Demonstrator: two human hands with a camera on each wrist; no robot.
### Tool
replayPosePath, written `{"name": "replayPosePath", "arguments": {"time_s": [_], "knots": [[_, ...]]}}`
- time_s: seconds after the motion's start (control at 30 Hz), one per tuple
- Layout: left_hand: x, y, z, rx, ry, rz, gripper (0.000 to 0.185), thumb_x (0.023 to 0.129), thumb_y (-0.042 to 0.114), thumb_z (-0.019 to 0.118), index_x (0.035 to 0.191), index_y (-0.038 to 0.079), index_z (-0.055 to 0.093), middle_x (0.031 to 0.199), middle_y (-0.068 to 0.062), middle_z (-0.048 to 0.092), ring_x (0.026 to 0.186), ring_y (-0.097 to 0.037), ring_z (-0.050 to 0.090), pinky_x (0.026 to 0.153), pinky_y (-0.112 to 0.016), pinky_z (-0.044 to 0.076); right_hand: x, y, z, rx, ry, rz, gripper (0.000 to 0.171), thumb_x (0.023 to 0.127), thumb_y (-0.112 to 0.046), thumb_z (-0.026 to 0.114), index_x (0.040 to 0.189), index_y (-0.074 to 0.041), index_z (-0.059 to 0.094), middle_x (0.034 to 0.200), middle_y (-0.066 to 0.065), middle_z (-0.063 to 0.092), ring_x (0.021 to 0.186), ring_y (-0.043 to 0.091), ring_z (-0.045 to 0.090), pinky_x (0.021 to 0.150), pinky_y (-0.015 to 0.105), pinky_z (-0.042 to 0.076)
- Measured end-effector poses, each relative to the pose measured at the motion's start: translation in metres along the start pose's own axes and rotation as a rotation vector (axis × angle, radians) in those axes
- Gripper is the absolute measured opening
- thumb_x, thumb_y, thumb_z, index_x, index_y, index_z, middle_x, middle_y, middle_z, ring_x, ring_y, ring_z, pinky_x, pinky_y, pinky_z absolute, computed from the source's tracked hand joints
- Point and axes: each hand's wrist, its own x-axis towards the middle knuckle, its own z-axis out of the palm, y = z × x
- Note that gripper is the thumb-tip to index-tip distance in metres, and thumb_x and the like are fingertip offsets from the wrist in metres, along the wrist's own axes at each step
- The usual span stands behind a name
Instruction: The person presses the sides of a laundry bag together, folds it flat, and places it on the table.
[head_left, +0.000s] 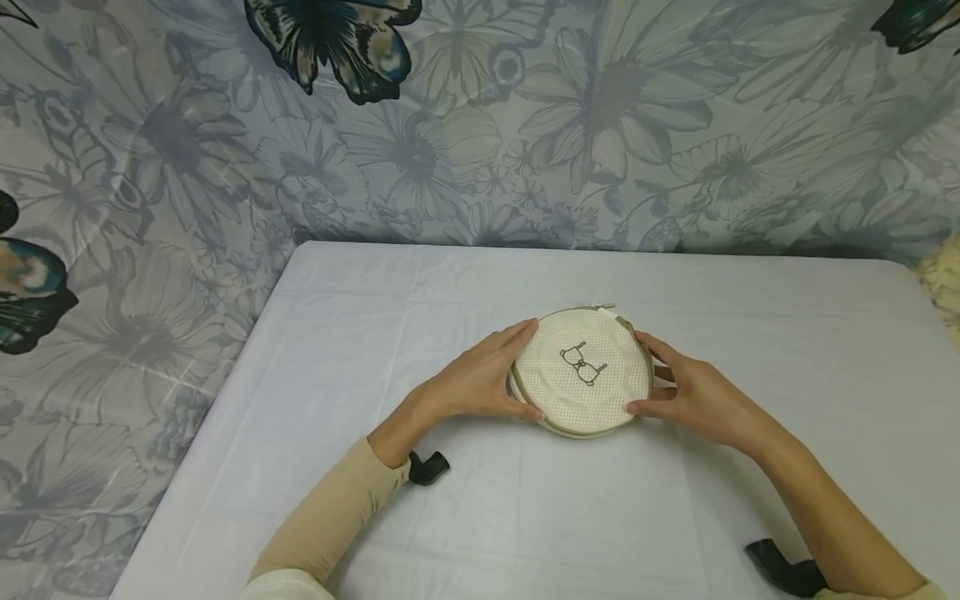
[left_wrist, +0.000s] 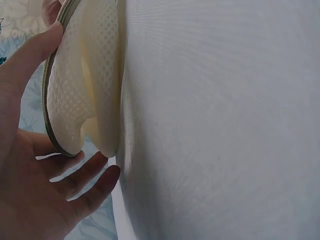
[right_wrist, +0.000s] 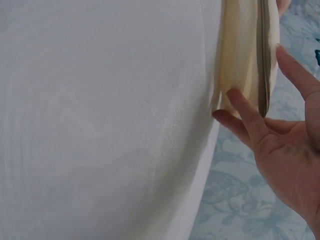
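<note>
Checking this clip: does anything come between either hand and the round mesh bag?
Nothing visible does. The left hand and right hand hold the round mesh bag from opposite sides, their bare fingers directly against it, above the white cloth.

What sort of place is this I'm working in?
Probably a small indoor workspace, perhaps in a home: a white-covered table, a flower-and-butterfly backdrop behind it, and a round mesh bag at the table.
</note>
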Motion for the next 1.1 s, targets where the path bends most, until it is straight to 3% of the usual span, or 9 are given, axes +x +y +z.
{"name": "replayPosePath", "arguments": {"time_s": [0.3, 0.63, 0.87, 1.1], "knots": [[-0.0001, 0.0015, 0.0005, -0.012, -0.019, -0.010, 0.127, 0.071, 0.060, 0.083, 0.159, 0.003, 0.010, 0.165, -0.012, 0.016, 0.150, -0.022, 0.019, 0.120, -0.031, 0.021, 0.0013, -0.0023, 0.0014, -0.001, -0.017, 0.017, 0.111, 0.081, -0.041, 0.082, 0.158, -0.001, 0.014, 0.150, 0.036, 0.032, 0.114, 0.044, 0.062, 0.086, 0.045, 0.056], [-0.0013, 0.0026, 0.0004, -0.017, -0.030, -0.010, 0.127, 0.074, 0.059, 0.081, 0.159, 0.003, 0.006, 0.166, -0.012, 0.009, 0.151, -0.023, 0.015, 0.120, -0.033, 0.021, 0.0017, -0.0037, 0.0034, -0.037, -0.010, -0.014, 0.109, 0.083, -0.039, 0.080, 0.158, 0.001, 0.012, 0.143, 0.034, 0.044, 0.095, 0.027, 0.069, 0.082, 0.042, 0.057], [-0.0025, 0.0030, 0.0009, -0.011, -0.050, -0.024, 0.127, 0.074, 0.061, 0.080, 0.159, 0.003, 0.006, 0.166, -0.012, 0.007, 0.150, -0.025, 0.015, 0.119, -0.035, 0.023, 0.0037, -0.0044, 0.0049, -0.074, -0.011, -0.022, 0.108, 0.083, -0.040, 0.080, 0.157, 0.003, 0.014, 0.152, 0.032, 0.032, 0.099, 0.030, 0.067, 0.085, 0.045, 0.055], [-0.0044, 0.0052, 0.0019, 0.002, -0.019, -0.021, 0.123, 0.075, 0.066, 0.076, 0.160, 0.007, 0.009, 0.167, -0.007, 0.001, 0.150, -0.022, 0.016, 0.115, -0.039, 0.033, 0.0027, -0.0059, 0.0069, -0.165, 0.043, -0.070, 0.109, 0.082, -0.047, 0.079, 0.156, 0.004, 0.017, 0.157, 0.029, 0.023, 0.109, 0.034, 0.061, 0.094, 0.053, 0.048]]}}
